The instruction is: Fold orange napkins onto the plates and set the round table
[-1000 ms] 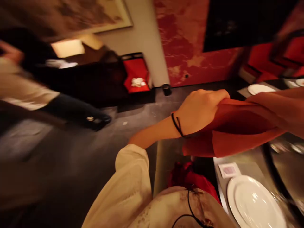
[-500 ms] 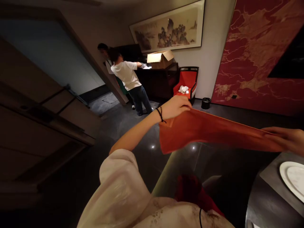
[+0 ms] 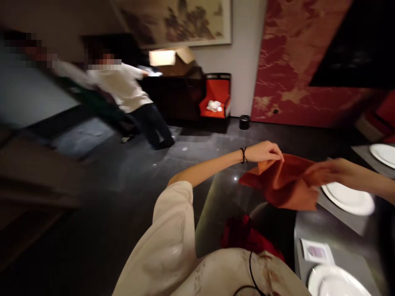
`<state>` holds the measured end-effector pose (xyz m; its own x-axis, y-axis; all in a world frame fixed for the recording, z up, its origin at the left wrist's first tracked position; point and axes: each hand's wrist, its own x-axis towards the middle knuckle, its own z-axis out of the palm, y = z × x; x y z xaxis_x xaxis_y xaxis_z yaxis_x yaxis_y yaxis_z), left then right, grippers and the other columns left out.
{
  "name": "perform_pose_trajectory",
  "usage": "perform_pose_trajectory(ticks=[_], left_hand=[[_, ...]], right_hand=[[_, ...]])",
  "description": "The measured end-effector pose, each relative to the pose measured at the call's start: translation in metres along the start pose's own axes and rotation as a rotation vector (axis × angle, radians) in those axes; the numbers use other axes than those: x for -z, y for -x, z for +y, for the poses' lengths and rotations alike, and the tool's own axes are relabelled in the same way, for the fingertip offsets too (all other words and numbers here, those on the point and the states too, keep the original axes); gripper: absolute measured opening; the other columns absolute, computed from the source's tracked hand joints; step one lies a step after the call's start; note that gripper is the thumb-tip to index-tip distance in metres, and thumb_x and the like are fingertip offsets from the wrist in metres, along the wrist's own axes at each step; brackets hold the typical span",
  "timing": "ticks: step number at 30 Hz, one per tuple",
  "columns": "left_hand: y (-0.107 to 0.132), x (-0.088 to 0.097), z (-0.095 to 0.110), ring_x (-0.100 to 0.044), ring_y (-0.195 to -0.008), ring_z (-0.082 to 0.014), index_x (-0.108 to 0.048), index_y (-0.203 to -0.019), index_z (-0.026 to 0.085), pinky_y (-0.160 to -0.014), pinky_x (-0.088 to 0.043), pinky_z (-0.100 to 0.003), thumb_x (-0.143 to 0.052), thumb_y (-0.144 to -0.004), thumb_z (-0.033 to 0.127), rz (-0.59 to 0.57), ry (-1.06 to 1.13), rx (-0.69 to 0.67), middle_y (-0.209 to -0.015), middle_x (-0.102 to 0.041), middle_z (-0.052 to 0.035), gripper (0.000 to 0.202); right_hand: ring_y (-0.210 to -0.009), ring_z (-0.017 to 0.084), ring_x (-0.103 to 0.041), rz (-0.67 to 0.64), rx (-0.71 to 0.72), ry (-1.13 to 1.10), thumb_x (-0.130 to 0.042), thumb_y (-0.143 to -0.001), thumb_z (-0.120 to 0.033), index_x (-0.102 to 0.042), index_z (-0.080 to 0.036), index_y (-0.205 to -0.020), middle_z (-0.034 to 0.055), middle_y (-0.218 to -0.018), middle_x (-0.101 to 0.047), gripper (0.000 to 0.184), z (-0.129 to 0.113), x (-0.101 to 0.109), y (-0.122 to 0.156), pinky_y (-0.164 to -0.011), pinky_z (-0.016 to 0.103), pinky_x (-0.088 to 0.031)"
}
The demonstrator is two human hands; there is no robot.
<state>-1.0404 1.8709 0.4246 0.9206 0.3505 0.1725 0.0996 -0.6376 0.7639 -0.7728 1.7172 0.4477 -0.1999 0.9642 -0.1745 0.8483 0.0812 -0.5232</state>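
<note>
An orange-red cloth napkin (image 3: pixel 290 185) hangs in loose folds between my two hands, at the left edge of a dark table (image 3: pixel 311 224). My left hand (image 3: pixel 264 152), with a black cord bracelet at the wrist, pinches its upper left part with closed fingers. My right hand (image 3: pixel 331 172) is closed on the napkin's right side, slightly blurred, above a white plate (image 3: pixel 348 197). The napkin's lower edge droops freely beside the plate.
Another white plate (image 3: pixel 335 283) and a small white packet (image 3: pixel 317 251) lie near me on the table. Two people stand far left; one in a white shirt (image 3: pixel 123 86) reaches toward a cardboard box (image 3: pixel 182 61). A red chair (image 3: pixel 216 96) and black bin (image 3: pixel 244 122) stand by the wall.
My hands have come closer together, so the stretched napkin now sags and folds. The view has turned right and shows more of the table and its plates.
</note>
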Motion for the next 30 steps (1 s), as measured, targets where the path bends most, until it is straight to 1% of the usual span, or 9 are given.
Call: perform_pose_trajectory(ticks=[1,2,5,9,11,15,20,25,30], left_hand=[[-0.02,-0.013,0.013,-0.069,-0.094,-0.0168,-0.083,-0.09,0.015,-0.091,-0.05,-0.027,-0.065,-0.091,0.024,-0.023,-0.008,-0.022,-0.101,-0.076,-0.0072,0.02],[-0.039,-0.026,0.025,-0.068,-0.091,-0.0175,-0.083,-0.089,0.015,-0.087,-0.05,-0.028,-0.07,-0.09,0.031,-0.046,-0.038,-0.035,-0.097,-0.076,-0.0075,0.021],[-0.086,-0.062,0.057,-0.066,-0.081,-0.0178,-0.082,-0.084,0.014,-0.082,-0.05,-0.031,-0.073,-0.089,0.037,-0.094,-0.184,-0.093,-0.086,-0.074,-0.007,0.026],[-0.13,-0.095,0.082,-0.066,-0.083,-0.0186,-0.082,-0.086,0.015,-0.087,-0.051,-0.033,-0.066,-0.093,0.031,-0.11,-0.364,-0.278,-0.084,-0.072,-0.0062,0.024],[-0.143,-0.099,0.087,-0.067,-0.088,-0.0192,-0.081,-0.088,0.016,-0.091,-0.052,-0.034,-0.063,-0.095,0.031,-0.143,-0.423,-0.374,-0.09,-0.072,-0.0068,0.025],[-0.159,-0.086,0.084,-0.068,-0.092,-0.0185,-0.079,-0.09,0.017,-0.092,-0.052,-0.032,-0.061,-0.099,0.036,-0.251,-0.492,-0.474,-0.098,-0.071,-0.007,0.028],[-0.175,-0.084,0.076,-0.068,-0.091,-0.018,-0.077,-0.094,0.019,-0.091,-0.052,-0.031,-0.058,-0.101,0.045,-0.313,-0.506,-0.421,-0.099,-0.073,-0.0059,0.033],[-0.205,-0.103,0.082,-0.068,-0.09,-0.0171,-0.077,-0.098,0.019,-0.088,-0.05,-0.029,-0.058,-0.099,0.045,-0.271,-0.508,-0.356,-0.1,-0.075,-0.0048,0.033],[-0.255,-0.114,0.078,-0.068,-0.092,-0.0164,-0.079,-0.098,0.019,-0.095,-0.047,-0.03,-0.057,-0.097,0.047,-0.229,-0.482,-0.285,-0.096,-0.076,-0.002,0.036]], right_hand=[[-0.08,0.024,-0.078,-0.12,-0.073,-0.132,-0.052,-0.089,-0.037,-0.079,-0.024,-0.092,0.0141,-0.094,-0.08,0.03,-0.012,-0.002,0.003,-0.071,0.033,-0.063],[-0.076,0.022,-0.077,-0.142,-0.151,-0.171,-0.05,-0.091,-0.036,-0.076,-0.021,-0.085,0.0126,-0.089,-0.08,0.032,-0.021,-0.002,0.007,-0.07,0.032,-0.062],[-0.058,0.016,-0.068,0.047,-0.288,0.087,-0.052,-0.095,-0.03,-0.069,-0.017,-0.067,0.0057,-0.062,-0.071,0.036,-0.032,0.002,0.023,-0.066,0.027,-0.055],[-0.062,0.016,-0.067,0.195,-0.359,0.343,-0.06,-0.099,-0.042,-0.074,-0.018,-0.073,0.002,-0.055,-0.064,0.039,-0.004,0.014,0.061,-0.068,0.025,-0.05],[-0.063,0.016,-0.066,0.159,-0.398,0.408,-0.064,-0.097,-0.049,-0.078,-0.019,-0.079,0.0013,-0.055,-0.063,0.037,0.023,0.023,0.089,-0.068,0.026,-0.049],[-0.06,0.016,-0.063,0.019,-0.454,0.507,-0.063,-0.098,-0.054,-0.079,-0.02,-0.082,0.001,-0.054,-0.062,0.041,0.083,0.044,0.157,-0.065,0.027,-0.045],[-0.067,0.015,-0.064,0.179,-0.354,0.642,-0.053,-0.103,-0.06,-0.078,-0.021,-0.087,0.0029,-0.075,-0.072,0.049,0.111,0.07,0.228,-0.064,0.027,-0.04],[-0.091,0.016,-0.071,0.323,-0.173,0.654,-0.038,-0.111,-0.057,-0.078,-0.02,-0.1,0.0056,-0.106,-0.077,0.055,0.12,0.09,0.253,-0.073,0.03,-0.045],[-0.108,0.021,-0.071,0.423,-0.232,0.684,-0.041,-0.108,-0.063,-0.079,-0.022,-0.102,0.0043,-0.113,-0.077,0.056,0.155,0.105,0.256,-0.075,0.032,-0.048]])
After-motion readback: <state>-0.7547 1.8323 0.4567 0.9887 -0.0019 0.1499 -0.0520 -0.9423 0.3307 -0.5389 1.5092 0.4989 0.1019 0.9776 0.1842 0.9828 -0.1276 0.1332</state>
